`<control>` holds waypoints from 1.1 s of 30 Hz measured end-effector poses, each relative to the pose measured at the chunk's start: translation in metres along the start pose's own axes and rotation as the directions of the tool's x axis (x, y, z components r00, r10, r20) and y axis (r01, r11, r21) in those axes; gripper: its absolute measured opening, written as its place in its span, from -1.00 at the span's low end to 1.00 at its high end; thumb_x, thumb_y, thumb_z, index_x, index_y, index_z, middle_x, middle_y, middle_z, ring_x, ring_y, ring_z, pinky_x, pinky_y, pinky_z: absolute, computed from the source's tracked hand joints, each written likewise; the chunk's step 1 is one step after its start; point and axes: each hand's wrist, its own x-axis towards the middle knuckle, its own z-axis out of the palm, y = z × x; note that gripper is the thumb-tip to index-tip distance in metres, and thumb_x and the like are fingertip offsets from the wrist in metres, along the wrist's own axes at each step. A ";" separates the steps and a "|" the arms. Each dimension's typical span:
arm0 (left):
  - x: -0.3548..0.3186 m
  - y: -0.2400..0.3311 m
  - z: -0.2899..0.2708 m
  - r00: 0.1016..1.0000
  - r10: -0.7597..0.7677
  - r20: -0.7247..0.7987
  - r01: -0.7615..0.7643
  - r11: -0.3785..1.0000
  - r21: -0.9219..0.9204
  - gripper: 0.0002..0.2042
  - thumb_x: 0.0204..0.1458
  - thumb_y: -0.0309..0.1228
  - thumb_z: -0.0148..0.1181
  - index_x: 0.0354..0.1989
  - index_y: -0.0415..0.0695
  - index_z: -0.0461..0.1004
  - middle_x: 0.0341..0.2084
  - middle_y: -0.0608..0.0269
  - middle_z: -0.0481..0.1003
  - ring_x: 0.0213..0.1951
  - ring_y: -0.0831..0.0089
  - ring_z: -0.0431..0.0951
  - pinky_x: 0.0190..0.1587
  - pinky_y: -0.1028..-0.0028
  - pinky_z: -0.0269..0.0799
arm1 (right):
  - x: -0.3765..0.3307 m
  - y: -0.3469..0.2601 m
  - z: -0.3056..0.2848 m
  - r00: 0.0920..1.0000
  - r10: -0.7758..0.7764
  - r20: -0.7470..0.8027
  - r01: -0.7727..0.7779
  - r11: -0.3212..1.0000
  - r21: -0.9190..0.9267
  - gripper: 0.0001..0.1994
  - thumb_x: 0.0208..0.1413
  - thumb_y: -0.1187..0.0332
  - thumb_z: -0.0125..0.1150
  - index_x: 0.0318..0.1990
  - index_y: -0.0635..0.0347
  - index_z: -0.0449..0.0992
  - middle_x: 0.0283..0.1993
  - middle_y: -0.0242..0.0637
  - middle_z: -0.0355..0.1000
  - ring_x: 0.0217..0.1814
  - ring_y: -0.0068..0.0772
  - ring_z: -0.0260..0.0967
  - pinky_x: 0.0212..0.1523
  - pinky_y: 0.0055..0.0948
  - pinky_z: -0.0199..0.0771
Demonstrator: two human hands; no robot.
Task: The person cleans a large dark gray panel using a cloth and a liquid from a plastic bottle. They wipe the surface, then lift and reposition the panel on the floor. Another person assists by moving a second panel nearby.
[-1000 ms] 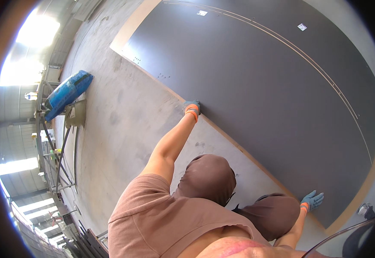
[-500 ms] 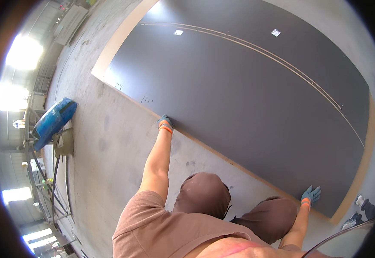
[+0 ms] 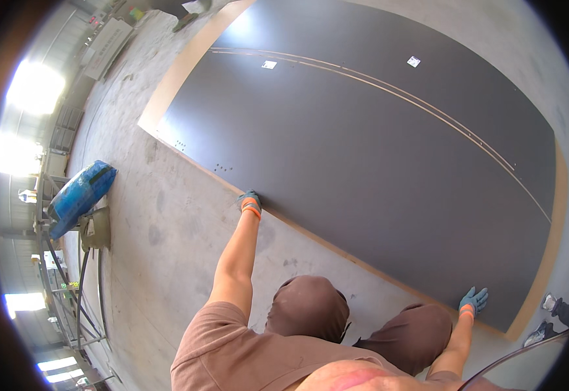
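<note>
Before me lies a large dark grey panel (image 3: 362,176) with a pale brown border showing around it. Two pale lines cross its far part, and small holes dot its left end. My left hand (image 3: 250,201), in a grey-blue glove with an orange cuff, is closed over the near edge; its fingertips are partly hidden. Further right along that edge my right hand (image 3: 473,301), gloved alike, rests on the surface with fingers spread. My knees, in brown trousers, are bent between my arms.
Two white labels (image 3: 269,64) (image 3: 413,62) sit on the panel. A blue wrapped bundle (image 3: 83,195) and a metal frame (image 3: 79,306) stand left on the concrete floor (image 3: 160,221). Another person's foot (image 3: 184,22) shows at the far left, and a person's shoes (image 3: 537,333) at right.
The view has tilted slightly, so the panel and floor sit a little lower. A person's leg and foot have come in at the far left. Both my hands keep their places on the panel.
</note>
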 end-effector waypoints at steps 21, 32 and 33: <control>-0.326 0.076 0.057 0.023 0.707 0.707 -0.945 -0.216 0.247 -0.19 0.07 0.08 0.24 0.42 -0.12 0.18 0.44 -0.11 0.07 0.45 -0.07 0.03 0.42 0.10 0.05 | -0.062 0.108 -0.040 0.995 0.078 -0.063 -0.029 0.826 0.563 -0.34 0.21 -0.12 0.07 0.37 0.01 0.28 0.49 -0.17 0.13 0.55 -0.06 -0.02 0.51 -0.12 -0.01; -0.597 -0.031 0.135 -0.745 -0.014 0.667 -0.511 -0.630 -0.584 -0.32 0.00 -0.11 0.34 0.26 -0.20 0.33 0.36 -0.15 0.19 0.38 -0.17 0.14 0.32 0.02 0.18 | 0.009 0.146 0.014 0.841 0.471 -0.266 -0.116 0.637 0.762 -0.39 0.14 -0.05 0.20 0.28 0.07 0.36 0.38 -0.07 0.26 0.46 0.11 0.10 0.41 -0.02 0.18; -0.614 -0.037 0.133 -0.740 -0.049 0.671 -0.503 -0.621 -0.601 -0.31 0.01 -0.11 0.34 0.28 -0.19 0.31 0.36 -0.15 0.18 0.38 -0.18 0.13 0.34 0.03 0.17 | 0.011 0.145 0.014 0.833 0.490 -0.257 -0.127 0.621 0.773 -0.39 0.14 -0.04 0.21 0.27 0.08 0.36 0.37 -0.07 0.27 0.45 0.12 0.10 0.40 -0.01 0.19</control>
